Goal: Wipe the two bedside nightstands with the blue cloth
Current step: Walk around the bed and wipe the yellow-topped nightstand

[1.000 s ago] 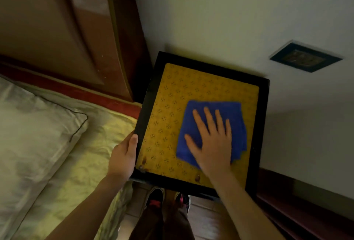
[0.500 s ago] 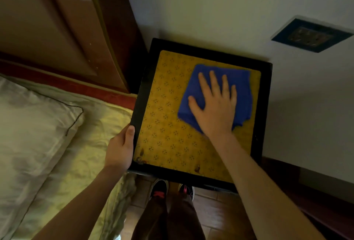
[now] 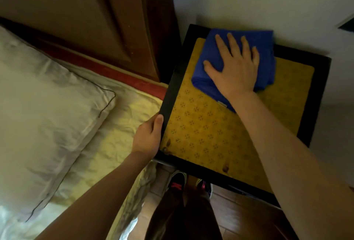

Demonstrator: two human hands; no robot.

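A nightstand (image 3: 208,132) with a yellow patterned top and a black frame stands between the bed and the wall. The folded blue cloth (image 3: 262,48) lies at the far edge of its top, partly over the black rim. My right hand (image 3: 234,65) presses flat on the cloth with fingers spread. My left hand (image 3: 148,138) grips the nightstand's left rim, thumb on top. Dark stains show near the front edge of the yellow surface.
A bed with a yellow sheet (image 3: 118,134) and a white pillow (image 3: 42,109) lies to the left, against a wooden headboard (image 3: 86,19). A white wall (image 3: 268,0) is behind the nightstand. My shoes (image 3: 178,180) stand on a wooden floor below.
My right hand has slid the blue cloth from the middle of the nightstand's top away from me to its far edge. My left hand has stayed on the left rim.
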